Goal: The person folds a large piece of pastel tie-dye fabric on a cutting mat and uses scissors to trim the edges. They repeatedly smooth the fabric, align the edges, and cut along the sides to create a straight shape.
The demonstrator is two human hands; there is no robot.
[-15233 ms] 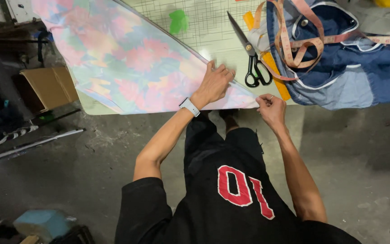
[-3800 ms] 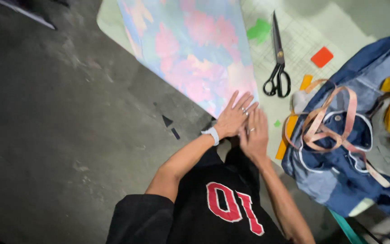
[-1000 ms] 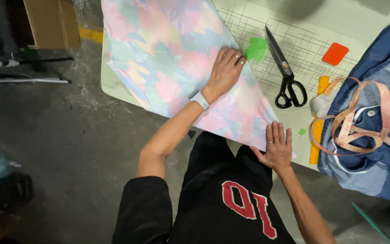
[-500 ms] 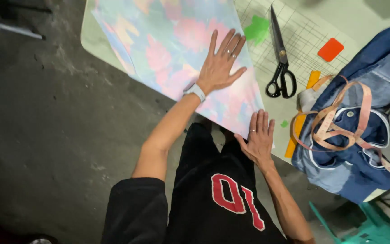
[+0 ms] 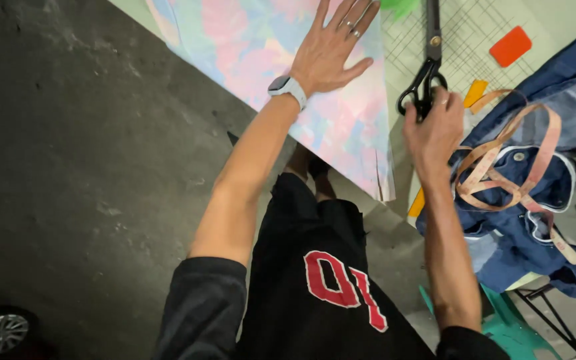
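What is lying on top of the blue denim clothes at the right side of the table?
A pinkish measuring tape lies looped over the blue denim clothes. What is beneath the denim cannot be seen, because the cloth covers it.

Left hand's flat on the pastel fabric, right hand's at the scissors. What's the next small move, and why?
Probably lift the scissors clear of the table: the right hand has its grip at the black handles, while the left hand lies flat on the fabric.

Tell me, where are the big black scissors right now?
In the head view, the scissors lie top right on the gridded cutting mat, between the pastel fabric and the denim garment, with the right hand on their handles.
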